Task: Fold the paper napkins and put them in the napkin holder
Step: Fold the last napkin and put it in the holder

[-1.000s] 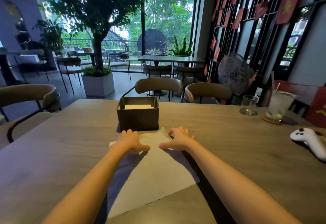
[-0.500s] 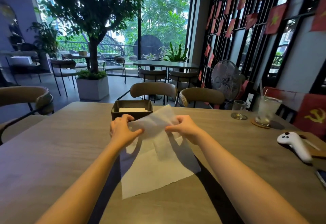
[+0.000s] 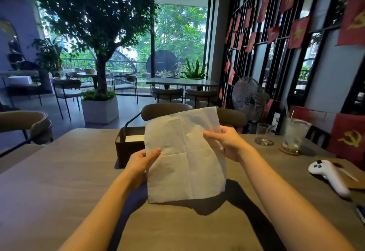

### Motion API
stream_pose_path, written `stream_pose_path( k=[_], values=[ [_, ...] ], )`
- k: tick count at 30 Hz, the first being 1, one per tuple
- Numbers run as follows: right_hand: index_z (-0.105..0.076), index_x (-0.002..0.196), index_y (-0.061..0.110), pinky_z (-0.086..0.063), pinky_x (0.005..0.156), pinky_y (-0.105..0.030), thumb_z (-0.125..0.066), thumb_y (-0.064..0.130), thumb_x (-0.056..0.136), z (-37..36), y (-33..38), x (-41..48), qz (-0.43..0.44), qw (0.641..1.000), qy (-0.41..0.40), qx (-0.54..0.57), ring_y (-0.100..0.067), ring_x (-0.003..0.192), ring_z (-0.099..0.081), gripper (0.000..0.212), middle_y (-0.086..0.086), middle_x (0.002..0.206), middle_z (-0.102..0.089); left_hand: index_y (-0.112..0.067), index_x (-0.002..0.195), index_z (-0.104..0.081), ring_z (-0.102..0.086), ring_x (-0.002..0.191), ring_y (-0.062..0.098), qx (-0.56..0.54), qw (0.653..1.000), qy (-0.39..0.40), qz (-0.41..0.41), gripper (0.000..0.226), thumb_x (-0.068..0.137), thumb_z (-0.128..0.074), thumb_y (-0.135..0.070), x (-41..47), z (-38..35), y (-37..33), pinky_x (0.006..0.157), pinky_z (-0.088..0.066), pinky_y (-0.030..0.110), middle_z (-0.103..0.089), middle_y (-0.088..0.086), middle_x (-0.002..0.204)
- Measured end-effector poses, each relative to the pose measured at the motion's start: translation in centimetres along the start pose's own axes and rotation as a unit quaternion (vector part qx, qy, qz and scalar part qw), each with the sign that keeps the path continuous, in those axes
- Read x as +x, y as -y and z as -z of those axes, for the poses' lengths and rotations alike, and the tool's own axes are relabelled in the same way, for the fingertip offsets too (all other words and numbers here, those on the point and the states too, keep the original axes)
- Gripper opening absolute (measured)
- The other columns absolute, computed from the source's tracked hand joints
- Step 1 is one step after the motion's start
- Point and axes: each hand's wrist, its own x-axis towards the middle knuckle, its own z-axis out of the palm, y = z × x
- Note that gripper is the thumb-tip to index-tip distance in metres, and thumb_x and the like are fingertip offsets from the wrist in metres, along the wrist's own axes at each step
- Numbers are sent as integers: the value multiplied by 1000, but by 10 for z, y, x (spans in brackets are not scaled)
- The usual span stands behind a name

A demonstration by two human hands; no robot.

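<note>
A white paper napkin (image 3: 183, 156) hangs unfolded and upright in the air above the wooden table (image 3: 59, 181), with crease lines crossing its middle. My left hand (image 3: 143, 160) pinches its left edge. My right hand (image 3: 225, 142) pinches its right edge a little higher. Behind the napkin stands the dark brown box-shaped napkin holder (image 3: 128, 146), partly hidden by the sheet, with a folded white napkin (image 3: 134, 138) lying inside it.
An empty glass (image 3: 263, 133) and an iced drink with a straw (image 3: 295, 135) on a coaster stand at the right. A white controller (image 3: 328, 175) lies near the right edge. Chairs (image 3: 166, 110) line the far side.
Both hands have lifted the napkin off the table, from lying flat to held upright in the air. The view has tilted upward.
</note>
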Motion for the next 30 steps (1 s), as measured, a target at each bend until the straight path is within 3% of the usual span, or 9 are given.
stream_pose_path(
  k=[3, 7, 11, 17, 19, 22, 26, 28, 30],
  values=[
    [-59, 117, 7, -55, 89, -43, -71, 16, 83, 11, -20, -5, -76, 997, 27, 20, -29, 104, -66, 36, -13, 114, -68, -12, 100, -62, -67, 93, 27, 25, 999, -8, -19, 22, 85, -62, -28, -2, -11, -15, 70, -54, 38, -67, 12, 101],
    [-62, 111, 4, -57, 79, -38, -68, 11, 86, 15, -41, -9, -124, 992, 23, 17, -27, 99, -67, 27, -13, 112, -69, -13, 97, -60, -65, 85, 20, 106, 993, -24, -56, 20, 87, -60, -31, -2, -17, -26, 61, -48, 28, -65, 7, 95],
    [-62, 109, 7, -52, 66, -33, -65, 16, 89, 12, -38, -7, -108, 994, -7, -1, -20, 91, -63, 22, -7, 106, -66, -12, 86, -63, -58, 78, 17, 227, 964, -51, -132, 21, 88, -58, -33, -2, -21, -35, 61, -43, 22, -62, 6, 84],
    [-58, 121, 9, -51, 63, -29, -56, 17, 95, -11, -24, -6, -64, 998, 10, 10, -17, 92, -61, 27, -2, 105, -65, -6, 74, -57, -49, 66, 13, 345, 911, -62, -218, 25, 88, -60, -27, 5, -42, -54, 59, -39, 19, -55, 12, 72],
    [-58, 120, 11, -53, 63, -30, -54, 18, 96, -21, -21, -7, -46, 999, 22, 13, -20, 96, -63, 26, -5, 108, -66, -3, 79, -59, -48, 66, 11, 372, 894, -59, -241, 24, 89, -58, -25, 3, -55, -60, 59, -37, 17, -58, 14, 76],
    [-61, 107, 18, -54, 83, -42, -52, 19, 96, -34, -18, -9, -30, 998, 37, 28, -26, 104, -62, 14, -12, 113, -65, -7, 88, -62, -55, 69, 11, 373, 891, -28, -257, 19, 90, -57, -25, -3, -75, -63, 61, -40, 14, -63, 15, 85],
    [-60, 107, 15, -50, 69, -33, -53, 20, 95, -38, -16, -19, -23, 994, 57, 88, -19, 93, -60, 14, -7, 101, -64, -15, 96, -65, -60, 72, 9, 374, 895, 63, -237, 44, 83, -54, -55, -19, -97, -59, 57, -43, 16, -62, 0, 83],
    [-59, 109, 15, -53, 74, -39, -48, 18, 98, -33, -17, -22, -44, 980, 70, 179, -25, 95, -63, 16, -12, 102, -65, -14, 95, -68, -57, 71, 8, 309, 915, 125, -225, 50, 86, -42, -56, -26, -97, -59, 64, -41, 17, -58, -5, 75],
    [-58, 118, 11, -51, 84, -48, -39, 17, 101, -25, -22, -20, -76, 960, 92, 254, -32, 102, -62, 26, -16, 109, -65, -10, 102, -68, -59, 76, 9, 216, 943, 127, -218, 50, 93, -34, -47, -28, -92, -61, 69, -42, 18, -60, -3, 79]
  ],
)
